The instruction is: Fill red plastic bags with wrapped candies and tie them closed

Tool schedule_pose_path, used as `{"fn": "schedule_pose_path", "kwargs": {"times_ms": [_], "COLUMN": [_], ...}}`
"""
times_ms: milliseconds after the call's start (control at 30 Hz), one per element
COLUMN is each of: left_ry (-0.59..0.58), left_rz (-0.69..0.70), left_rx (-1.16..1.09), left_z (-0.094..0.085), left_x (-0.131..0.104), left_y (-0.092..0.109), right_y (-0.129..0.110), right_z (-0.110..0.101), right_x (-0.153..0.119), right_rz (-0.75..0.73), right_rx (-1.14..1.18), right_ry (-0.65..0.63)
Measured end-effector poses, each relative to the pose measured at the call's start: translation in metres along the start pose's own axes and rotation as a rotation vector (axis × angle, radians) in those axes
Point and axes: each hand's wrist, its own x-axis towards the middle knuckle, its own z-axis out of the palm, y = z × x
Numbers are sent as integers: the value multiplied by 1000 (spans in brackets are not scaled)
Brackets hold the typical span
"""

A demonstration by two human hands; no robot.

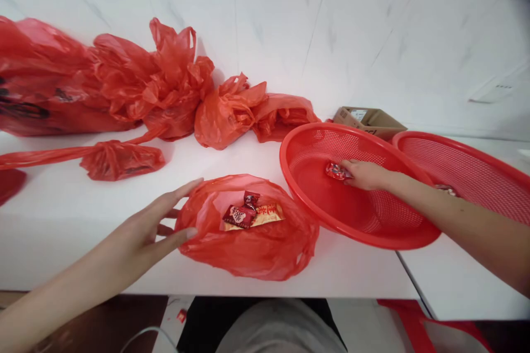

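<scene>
An open red plastic bag (248, 253) lies spread on the white table in front of me. In its mouth are dark red snack packets (239, 217) and a yellow-orange packet (270, 213). At the bag's left rim is my left hand (165, 226), its fingers apart and the thumb and forefinger against the plastic. My right hand (364, 175) reaches into a red plastic basket (331, 207) with perforated walls, its fingers closed on a small red wrapped snack (336, 171). Part of the basket's right side is hidden behind my forearm.
Several knotted red bags (169, 88) line the wall at the back left. A smaller tied bag (124, 161) lies nearer. Beyond the basket stands an open cardboard box (368, 120). A second red basket (467, 160) is at the right, with a seam between tables below.
</scene>
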Motion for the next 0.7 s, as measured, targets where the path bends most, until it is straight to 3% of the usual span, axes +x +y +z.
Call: {"fn": "schedule_pose_path", "kwargs": {"times_ms": [167, 267, 367, 467, 567, 633, 700], "left_ry": [-7, -18, 0, -73, -205, -218, -179], "left_rz": [-68, -102, -165, -215, -210, -206, -229], "left_rx": [-113, -148, -188, -208, -271, -317, -332], "left_z": [2, 1, 0, 0, 1, -2, -8], "left_x": [5, 5, 7, 12, 14, 12, 6], "left_y": [-8, -11, -13, -10, 0, 9, 16], "right_y": [-27, -59, -103, -150, -187, -198, -199], "right_z": [-31, -59, -73, -51, 0, 32, 50], "right_x": [-8, -26, -57, -83, -91, -90, -90], "right_rz": [16, -22, -151, -312, -447, -539, -611], "right_rx": [144, 475, 820, 856, 580, 340, 190], "right_ry": [-112, -223, -200, -199, -76, 44, 80]}}
